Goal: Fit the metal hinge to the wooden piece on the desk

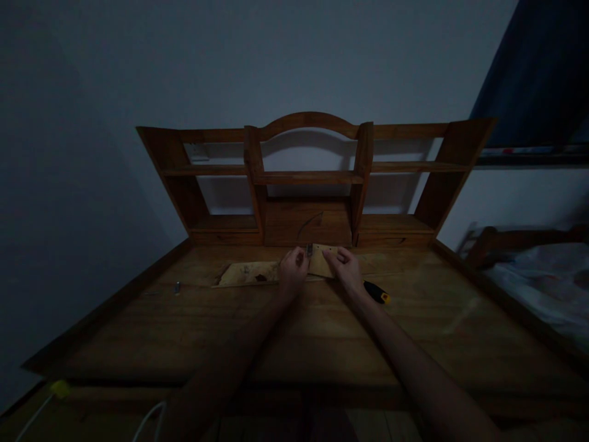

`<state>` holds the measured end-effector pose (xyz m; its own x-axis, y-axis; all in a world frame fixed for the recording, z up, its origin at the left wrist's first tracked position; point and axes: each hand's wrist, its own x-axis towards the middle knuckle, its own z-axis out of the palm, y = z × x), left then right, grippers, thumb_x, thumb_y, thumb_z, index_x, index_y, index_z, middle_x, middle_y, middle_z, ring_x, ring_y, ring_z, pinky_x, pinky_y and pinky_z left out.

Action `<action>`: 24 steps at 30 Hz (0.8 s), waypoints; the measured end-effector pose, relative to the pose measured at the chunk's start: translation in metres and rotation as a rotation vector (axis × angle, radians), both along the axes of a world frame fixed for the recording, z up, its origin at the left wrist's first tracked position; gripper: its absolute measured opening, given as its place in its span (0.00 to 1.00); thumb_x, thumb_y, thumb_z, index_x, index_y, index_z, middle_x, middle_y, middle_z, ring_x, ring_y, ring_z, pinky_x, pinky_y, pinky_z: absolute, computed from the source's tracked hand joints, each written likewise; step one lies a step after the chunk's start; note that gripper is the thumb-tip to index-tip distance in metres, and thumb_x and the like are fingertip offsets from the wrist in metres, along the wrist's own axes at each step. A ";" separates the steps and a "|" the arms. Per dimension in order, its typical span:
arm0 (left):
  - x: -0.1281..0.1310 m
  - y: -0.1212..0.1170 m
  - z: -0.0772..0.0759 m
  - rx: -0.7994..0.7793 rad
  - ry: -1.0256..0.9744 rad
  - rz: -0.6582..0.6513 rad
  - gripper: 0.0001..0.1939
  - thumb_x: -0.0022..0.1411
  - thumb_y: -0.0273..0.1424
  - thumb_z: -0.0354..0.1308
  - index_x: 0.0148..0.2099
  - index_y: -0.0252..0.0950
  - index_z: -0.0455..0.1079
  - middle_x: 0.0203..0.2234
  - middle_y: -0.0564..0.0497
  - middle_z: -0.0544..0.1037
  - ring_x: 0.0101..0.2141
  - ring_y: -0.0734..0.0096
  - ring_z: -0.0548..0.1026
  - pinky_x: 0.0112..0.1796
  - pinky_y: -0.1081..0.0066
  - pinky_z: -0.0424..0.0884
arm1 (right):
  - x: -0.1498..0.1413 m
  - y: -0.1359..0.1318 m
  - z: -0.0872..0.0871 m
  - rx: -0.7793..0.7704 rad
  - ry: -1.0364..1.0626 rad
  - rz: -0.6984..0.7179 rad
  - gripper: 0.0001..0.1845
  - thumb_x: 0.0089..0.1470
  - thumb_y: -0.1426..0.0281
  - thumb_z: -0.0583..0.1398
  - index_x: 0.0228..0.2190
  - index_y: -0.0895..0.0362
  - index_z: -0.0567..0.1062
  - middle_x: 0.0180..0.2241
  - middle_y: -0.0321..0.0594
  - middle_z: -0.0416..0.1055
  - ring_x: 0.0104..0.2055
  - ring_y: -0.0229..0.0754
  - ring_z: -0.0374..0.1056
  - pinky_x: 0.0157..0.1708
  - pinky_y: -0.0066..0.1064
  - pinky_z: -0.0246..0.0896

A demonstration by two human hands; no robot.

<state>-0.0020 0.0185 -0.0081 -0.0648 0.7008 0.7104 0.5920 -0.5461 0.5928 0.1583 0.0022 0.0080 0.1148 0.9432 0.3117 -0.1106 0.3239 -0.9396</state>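
Wooden desk (317, 344): left hand (293, 270) beside a metal fitting (309, 250); right hand (346, 269) gripping a small wooden board (318, 266); black-and-yellow tool handle (375, 292) nearby.

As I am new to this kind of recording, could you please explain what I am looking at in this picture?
There is no machine here: these are a person's two bare hands, seen from a camera worn on the head, looking forward and down. The room is dim. On the wooden desk, below a shelf unit, lie a long stained wooden strip, a dark-handled tool with a yellow end and, farther left, a small shiny piece. The right hand holds a small pale board. The left hand is at a little metal fitting by the board's left edge; its exact grip is unclear.
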 end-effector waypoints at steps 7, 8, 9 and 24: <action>0.003 -0.004 0.002 -0.106 -0.123 -0.110 0.12 0.67 0.37 0.51 0.35 0.38 0.69 0.28 0.53 0.75 0.30 0.71 0.74 0.32 0.74 0.67 | 0.001 0.002 -0.003 -0.005 0.048 0.062 0.23 0.41 0.51 0.68 0.30 0.56 0.73 0.28 0.39 0.75 0.28 0.43 0.70 0.27 0.31 0.65; 0.003 -0.004 0.002 -0.123 -0.152 -0.134 0.13 0.68 0.39 0.51 0.35 0.38 0.70 0.28 0.53 0.76 0.30 0.72 0.75 0.32 0.75 0.68 | 0.001 0.002 -0.004 -0.004 0.045 0.065 0.23 0.42 0.51 0.68 0.31 0.56 0.73 0.28 0.40 0.75 0.29 0.43 0.71 0.27 0.31 0.65; 0.004 -0.004 0.002 -0.139 -0.181 -0.160 0.13 0.67 0.40 0.51 0.36 0.38 0.70 0.28 0.53 0.76 0.30 0.72 0.75 0.32 0.75 0.68 | 0.001 0.002 -0.004 -0.003 0.042 0.066 0.23 0.42 0.52 0.68 0.32 0.57 0.74 0.29 0.40 0.75 0.29 0.43 0.71 0.28 0.30 0.65; 0.006 0.008 -0.003 -0.257 -0.455 -0.342 0.16 0.61 0.43 0.57 0.39 0.33 0.74 0.29 0.48 0.78 0.30 0.68 0.76 0.28 0.74 0.70 | 0.000 0.004 -0.011 0.013 0.026 0.096 0.23 0.42 0.52 0.68 0.32 0.57 0.75 0.29 0.38 0.76 0.30 0.43 0.71 0.30 0.30 0.65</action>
